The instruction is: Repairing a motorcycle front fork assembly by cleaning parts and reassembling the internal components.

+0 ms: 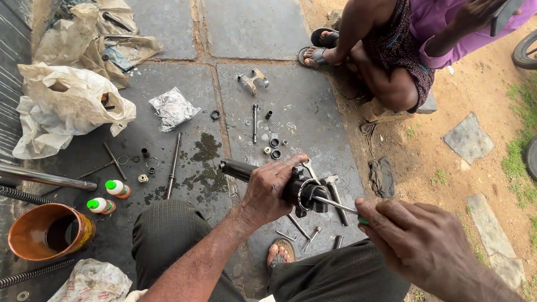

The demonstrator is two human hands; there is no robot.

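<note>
Right now I see my left hand [269, 190] wrapped around the black fork tube [263, 176], whose long axis runs from upper left down to lower right above my knees. My right hand [414, 238], closed on a green-handled screwdriver [337, 206], lies to the tube's lower right, its shaft pointing into the tube's open end. Two green-capped bottles [109, 196] stand well left of the tube.

Free room: bare dark stone slab floor [257, 24] open at top centre. Sandy ground [489, 99] open at right.

Obstacles: small metal washers and bushes [274, 146] scattered just beyond black cylindrical tube [245, 170]. Long thin steel rod [173, 166] and dark oil patch [207, 166] left of it. Two green-capped small bottles [109, 196], orange round tin [49, 232] near left knee. Crumpled white plastic bags [67, 105] block far left. Squatting person in purple shirt [420, 35] blocks upper right.
</note>
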